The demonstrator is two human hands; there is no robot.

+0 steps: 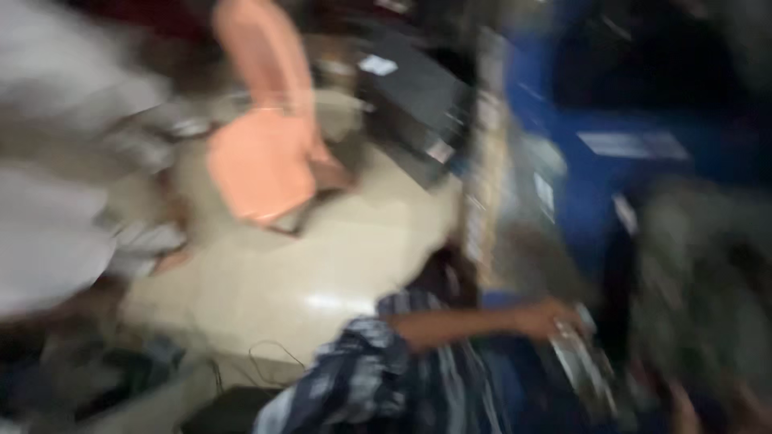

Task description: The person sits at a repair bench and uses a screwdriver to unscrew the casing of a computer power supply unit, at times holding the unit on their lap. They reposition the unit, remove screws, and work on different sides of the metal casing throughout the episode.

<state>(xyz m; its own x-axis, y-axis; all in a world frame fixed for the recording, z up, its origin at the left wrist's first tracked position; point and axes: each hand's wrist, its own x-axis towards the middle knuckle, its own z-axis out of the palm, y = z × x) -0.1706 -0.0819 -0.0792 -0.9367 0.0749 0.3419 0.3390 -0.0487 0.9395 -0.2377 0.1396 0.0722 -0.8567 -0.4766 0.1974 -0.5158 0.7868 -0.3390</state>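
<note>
Blurred hand (547, 317) touches a pale, glinting object (575, 354) just below it.

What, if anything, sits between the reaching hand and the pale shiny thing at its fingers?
Nothing visible: the hand, on a bare forearm from a striped sleeve, already seems to touch the pale shiny object. Motion blur hides what the object is, the grip, and which hand it is.

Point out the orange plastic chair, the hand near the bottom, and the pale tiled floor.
Orange plastic chair (261, 165): head view, on its seat.
Hand (545, 317): head view, on the back of the hand; blur hides which hand.
Pale tiled floor (322, 265): head view, on a bare glossy patch.
</note>
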